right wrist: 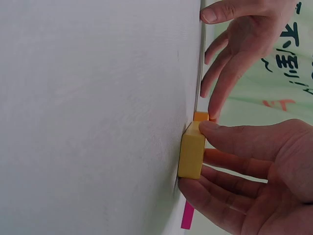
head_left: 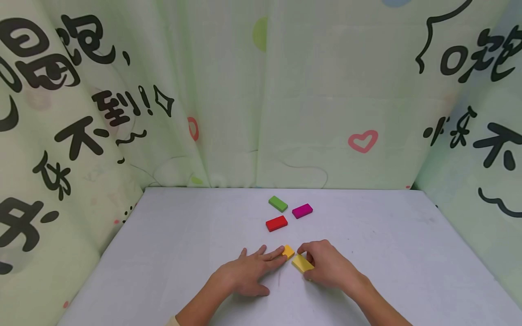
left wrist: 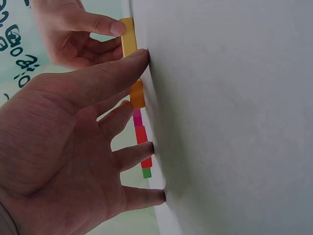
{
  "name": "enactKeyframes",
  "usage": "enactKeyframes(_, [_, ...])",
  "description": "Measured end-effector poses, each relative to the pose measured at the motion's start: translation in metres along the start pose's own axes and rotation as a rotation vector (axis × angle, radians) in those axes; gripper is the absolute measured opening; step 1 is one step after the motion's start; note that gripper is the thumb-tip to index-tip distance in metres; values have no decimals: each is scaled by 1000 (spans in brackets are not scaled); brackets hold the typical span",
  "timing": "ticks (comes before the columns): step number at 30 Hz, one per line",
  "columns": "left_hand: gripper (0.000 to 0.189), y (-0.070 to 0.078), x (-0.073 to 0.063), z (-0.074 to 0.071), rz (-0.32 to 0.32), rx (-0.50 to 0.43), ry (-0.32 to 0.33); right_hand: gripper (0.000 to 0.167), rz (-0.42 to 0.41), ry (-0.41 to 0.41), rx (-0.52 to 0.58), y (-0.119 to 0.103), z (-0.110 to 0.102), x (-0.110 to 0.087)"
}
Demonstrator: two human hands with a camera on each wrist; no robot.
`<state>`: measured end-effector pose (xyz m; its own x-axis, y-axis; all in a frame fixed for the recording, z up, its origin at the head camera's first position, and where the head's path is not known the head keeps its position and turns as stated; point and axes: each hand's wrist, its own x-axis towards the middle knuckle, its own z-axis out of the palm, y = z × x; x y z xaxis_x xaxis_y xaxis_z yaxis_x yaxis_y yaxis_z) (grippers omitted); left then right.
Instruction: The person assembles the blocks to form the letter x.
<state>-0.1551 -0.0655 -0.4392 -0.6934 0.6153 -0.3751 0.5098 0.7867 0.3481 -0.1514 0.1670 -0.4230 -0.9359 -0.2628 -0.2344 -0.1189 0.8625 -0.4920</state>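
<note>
A yellow rectangular block (head_left: 301,263) lies flat near the front middle of the table; my right hand (head_left: 329,266) pinches it between thumb and fingers. In the right wrist view the thumb sits at one end of the yellow block (right wrist: 191,155) and a fingertip at the other. Just left of and behind it is an orange block (head_left: 289,251), partly hidden by my left hand (head_left: 253,272). The left fingers are spread and straight, their tips on the tabletop and against the orange block. A small gap separates the two blocks in the head view.
Behind the hands lie a red block (head_left: 277,223), a magenta block (head_left: 302,211) and a green block (head_left: 278,203), set apart from each other. The white table (head_left: 183,226) is bordered at the back and sides by a pale green printed curtain (head_left: 310,108).
</note>
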Motion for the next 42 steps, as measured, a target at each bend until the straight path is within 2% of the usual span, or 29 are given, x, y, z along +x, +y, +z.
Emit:
enactKeyframes(26, [88,-2,-2,0,15,-10,20,51,17,5,-46,-11,7,5])
enactKeyframes(35, [88,-2,0,0,-1,-18,8,51,20,-1,-39,-12,7,5])
enactKeyframes(42, [89,-2,2,1,-3,-15,12,47,-7,29,-2,-9,7,2])
